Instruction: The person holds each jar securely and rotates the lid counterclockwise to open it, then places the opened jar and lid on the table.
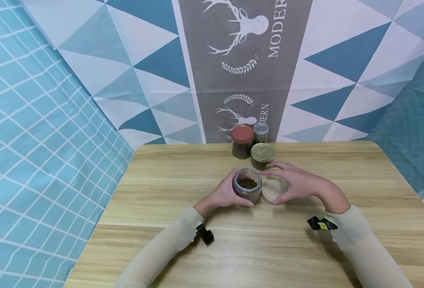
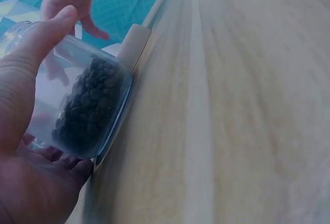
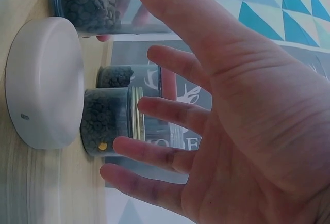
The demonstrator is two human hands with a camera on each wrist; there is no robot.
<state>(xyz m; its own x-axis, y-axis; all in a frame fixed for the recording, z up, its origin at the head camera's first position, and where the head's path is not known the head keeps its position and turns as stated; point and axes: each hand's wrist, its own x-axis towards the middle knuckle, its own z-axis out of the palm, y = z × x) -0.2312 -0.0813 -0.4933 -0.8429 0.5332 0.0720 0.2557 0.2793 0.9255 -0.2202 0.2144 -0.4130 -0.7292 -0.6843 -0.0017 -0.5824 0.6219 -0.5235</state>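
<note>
My left hand (image 1: 223, 194) grips a clear open-topped jar (image 1: 247, 197) from its left side, thumb at the front. Small dark brown pieces (image 2: 88, 108), like beans or pellets, fill its lower part; the jar stands upright on the wooden table. Close to its right lies a thick pale round disc (image 1: 272, 191), like a lid, flat on the wood. Over and to the right of that disc hovers my right hand (image 1: 301, 183), fingers spread and nothing held. In the right wrist view, its fingers (image 3: 149, 180) stay apart from the pale disc (image 3: 45, 82).
Behind the open jar stand a gold-lidded jar (image 1: 262, 154), a red-lidded jar (image 1: 242, 141) and a slim clear-lidded container (image 1: 261, 132). Patterned cloth (image 1: 154, 80) hangs along the table's back edge. Light wooden tabletop (image 1: 233, 256) extends in front of both hands.
</note>
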